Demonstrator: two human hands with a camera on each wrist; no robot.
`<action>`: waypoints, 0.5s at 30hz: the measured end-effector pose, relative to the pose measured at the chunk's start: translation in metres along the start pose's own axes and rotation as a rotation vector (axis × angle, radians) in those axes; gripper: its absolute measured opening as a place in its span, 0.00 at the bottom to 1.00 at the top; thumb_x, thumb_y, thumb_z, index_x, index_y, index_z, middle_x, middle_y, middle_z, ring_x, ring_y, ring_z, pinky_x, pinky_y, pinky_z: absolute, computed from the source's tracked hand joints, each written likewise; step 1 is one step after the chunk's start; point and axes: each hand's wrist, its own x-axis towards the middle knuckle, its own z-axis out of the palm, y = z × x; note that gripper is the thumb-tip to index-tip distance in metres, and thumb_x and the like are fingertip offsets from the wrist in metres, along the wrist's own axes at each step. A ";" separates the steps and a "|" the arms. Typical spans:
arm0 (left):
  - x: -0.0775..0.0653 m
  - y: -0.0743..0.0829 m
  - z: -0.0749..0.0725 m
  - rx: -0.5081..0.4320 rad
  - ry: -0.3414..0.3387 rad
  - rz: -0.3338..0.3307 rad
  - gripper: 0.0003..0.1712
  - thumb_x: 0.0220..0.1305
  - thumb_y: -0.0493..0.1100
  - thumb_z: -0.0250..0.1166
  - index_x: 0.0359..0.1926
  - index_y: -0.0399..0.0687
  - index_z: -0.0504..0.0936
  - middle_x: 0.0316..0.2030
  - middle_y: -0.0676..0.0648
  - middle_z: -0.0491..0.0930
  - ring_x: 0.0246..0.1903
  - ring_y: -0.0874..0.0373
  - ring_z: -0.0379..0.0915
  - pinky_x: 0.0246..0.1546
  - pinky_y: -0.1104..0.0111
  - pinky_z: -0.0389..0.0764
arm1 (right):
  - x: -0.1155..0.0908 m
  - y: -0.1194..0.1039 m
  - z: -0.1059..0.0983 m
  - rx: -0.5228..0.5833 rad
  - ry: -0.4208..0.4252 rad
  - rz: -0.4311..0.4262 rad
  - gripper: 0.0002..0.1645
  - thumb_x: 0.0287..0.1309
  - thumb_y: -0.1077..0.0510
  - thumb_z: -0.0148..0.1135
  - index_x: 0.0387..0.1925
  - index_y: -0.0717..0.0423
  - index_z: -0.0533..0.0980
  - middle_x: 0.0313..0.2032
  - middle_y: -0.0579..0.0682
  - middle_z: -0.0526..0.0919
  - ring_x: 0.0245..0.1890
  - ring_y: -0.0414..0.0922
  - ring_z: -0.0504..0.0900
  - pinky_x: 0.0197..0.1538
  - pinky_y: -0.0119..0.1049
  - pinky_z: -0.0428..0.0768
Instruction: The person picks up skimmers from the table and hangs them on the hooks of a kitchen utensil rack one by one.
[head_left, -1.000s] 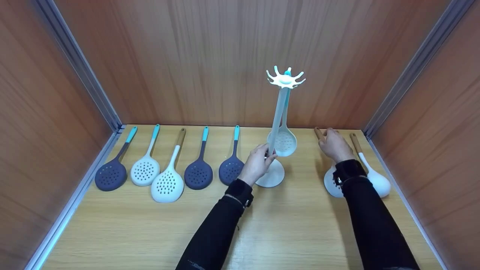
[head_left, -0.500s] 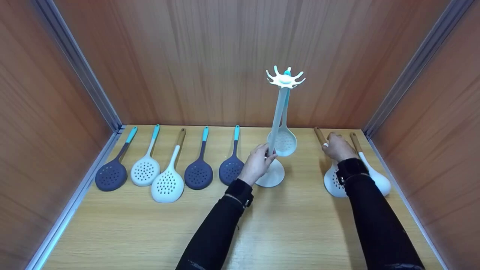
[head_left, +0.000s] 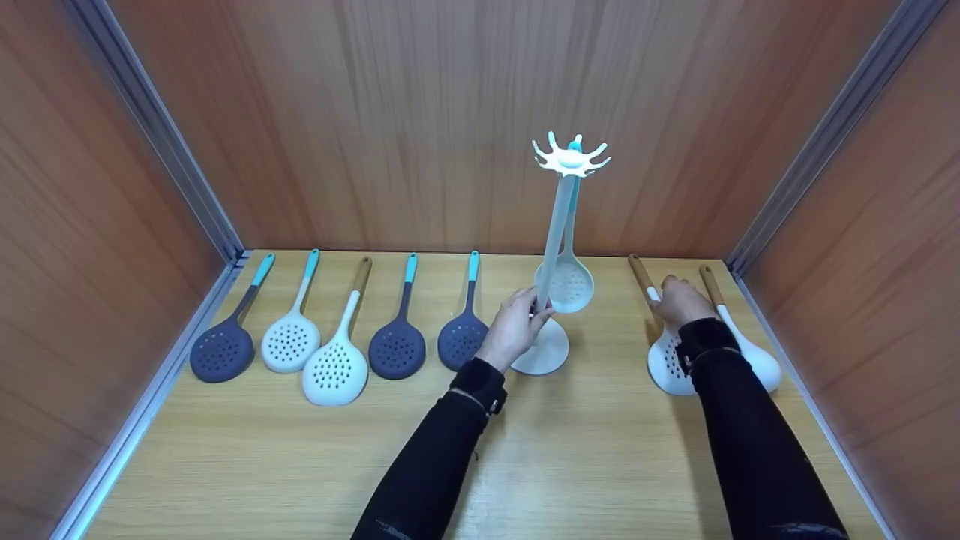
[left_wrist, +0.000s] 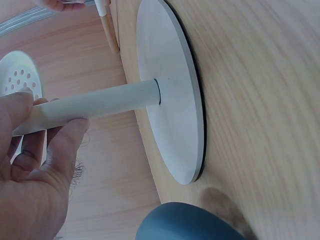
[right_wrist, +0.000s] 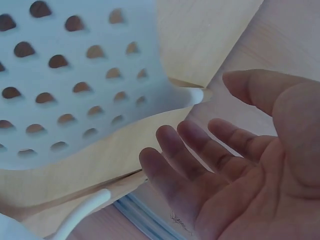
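My left hand [head_left: 516, 326] grips the pole [left_wrist: 100, 104] of a pale utensil stand, whose round base [head_left: 546, 351] sits on the table and whose top [head_left: 571, 160] spreads into curved hooks. A white slotted skimmer [head_left: 574, 286] with a turquoise handle end hangs from it. At the right, my right hand [head_left: 682, 301] hovers between a white slotted skimmer [head_left: 666, 367] with a wooden handle and a white ladle [head_left: 759, 364], also wooden-handled. In the right wrist view its fingers [right_wrist: 192, 155] are relaxed and spread, apart from the skimmer, with nothing held.
Left of the stand several skimmers lie in a row, handles toward the back: dark ones such as the dark blue skimmer [head_left: 397, 349] and white ones such as the white skimmer [head_left: 335, 371]. Wood-grain walls [head_left: 420, 135] with metal edging enclose the table [head_left: 315, 465] at back and sides.
The right hand has moved from the upper part of the skimmer's wooden handle toward me and slightly right, uncovering more of the handle. My left hand and the stand have stayed still.
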 end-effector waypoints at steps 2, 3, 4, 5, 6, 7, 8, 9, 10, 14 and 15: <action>0.000 0.000 0.000 0.001 -0.003 -0.010 0.06 0.89 0.41 0.68 0.54 0.42 0.87 0.55 0.40 0.89 0.62 0.47 0.92 0.66 0.55 0.94 | -0.001 0.001 0.001 -0.003 0.006 -0.004 0.35 0.90 0.55 0.59 0.78 0.81 0.67 0.68 0.83 0.80 0.57 0.65 0.81 0.64 0.61 0.84; 0.000 0.000 0.000 0.001 -0.003 -0.012 0.06 0.89 0.41 0.68 0.54 0.42 0.87 0.55 0.40 0.89 0.62 0.47 0.92 0.66 0.55 0.94 | -0.003 0.002 0.002 -0.005 0.013 -0.008 0.34 0.89 0.55 0.60 0.76 0.81 0.68 0.67 0.82 0.82 0.55 0.64 0.81 0.62 0.60 0.84; 0.000 0.000 0.000 0.001 -0.003 -0.011 0.06 0.89 0.41 0.68 0.54 0.42 0.87 0.55 0.40 0.89 0.62 0.47 0.92 0.66 0.55 0.94 | -0.004 0.003 0.002 -0.006 0.021 -0.017 0.33 0.88 0.56 0.61 0.75 0.82 0.70 0.65 0.82 0.83 0.53 0.64 0.81 0.60 0.59 0.84; 0.000 0.000 0.000 0.003 -0.003 -0.012 0.06 0.89 0.41 0.68 0.54 0.42 0.87 0.56 0.40 0.89 0.62 0.47 0.92 0.66 0.55 0.94 | -0.004 0.004 0.003 -0.009 0.026 -0.020 0.32 0.88 0.56 0.62 0.73 0.82 0.71 0.63 0.81 0.84 0.52 0.63 0.82 0.59 0.59 0.84; 0.000 0.000 0.000 0.004 -0.003 -0.011 0.06 0.89 0.41 0.68 0.54 0.42 0.87 0.55 0.40 0.89 0.62 0.47 0.92 0.66 0.55 0.94 | -0.005 0.005 0.004 -0.011 0.034 -0.024 0.31 0.87 0.57 0.62 0.72 0.82 0.72 0.62 0.81 0.85 0.52 0.63 0.83 0.58 0.59 0.84; 0.000 0.000 0.000 0.004 -0.002 -0.009 0.06 0.89 0.41 0.68 0.54 0.42 0.87 0.55 0.40 0.89 0.62 0.47 0.92 0.66 0.55 0.94 | -0.005 0.005 0.005 -0.012 0.037 -0.022 0.30 0.87 0.57 0.63 0.71 0.82 0.73 0.61 0.80 0.86 0.51 0.63 0.84 0.58 0.59 0.85; 0.000 0.000 0.000 0.004 -0.001 -0.008 0.06 0.89 0.41 0.68 0.54 0.42 0.87 0.55 0.40 0.89 0.62 0.47 0.91 0.65 0.55 0.94 | -0.005 0.006 0.005 -0.015 0.036 -0.018 0.30 0.87 0.57 0.63 0.71 0.82 0.73 0.60 0.80 0.86 0.51 0.63 0.84 0.59 0.60 0.86; 0.000 0.000 0.000 0.006 0.000 -0.008 0.06 0.89 0.41 0.68 0.54 0.42 0.87 0.55 0.41 0.89 0.62 0.47 0.91 0.65 0.55 0.94 | -0.004 0.007 0.006 -0.018 0.031 -0.014 0.30 0.87 0.58 0.63 0.71 0.82 0.73 0.60 0.80 0.87 0.51 0.63 0.84 0.59 0.60 0.86; 0.000 0.000 0.000 0.005 0.001 -0.006 0.06 0.89 0.41 0.68 0.54 0.42 0.87 0.55 0.41 0.89 0.62 0.47 0.91 0.65 0.56 0.94 | -0.003 0.009 0.007 -0.018 0.024 -0.009 0.30 0.87 0.58 0.63 0.71 0.82 0.73 0.59 0.80 0.87 0.51 0.63 0.85 0.59 0.59 0.86; 0.000 0.000 0.000 0.001 0.001 -0.007 0.06 0.89 0.41 0.68 0.54 0.42 0.87 0.55 0.40 0.89 0.62 0.47 0.91 0.65 0.56 0.94 | 0.001 0.013 0.009 -0.014 -0.003 0.014 0.28 0.87 0.59 0.62 0.70 0.81 0.73 0.58 0.78 0.87 0.49 0.61 0.84 0.57 0.57 0.87; 0.000 0.000 0.000 0.001 0.001 -0.008 0.06 0.89 0.41 0.68 0.54 0.42 0.87 0.55 0.41 0.89 0.62 0.47 0.91 0.65 0.56 0.94 | 0.002 0.014 0.009 -0.010 -0.005 0.015 0.27 0.87 0.59 0.62 0.69 0.81 0.74 0.57 0.77 0.87 0.48 0.60 0.83 0.56 0.56 0.86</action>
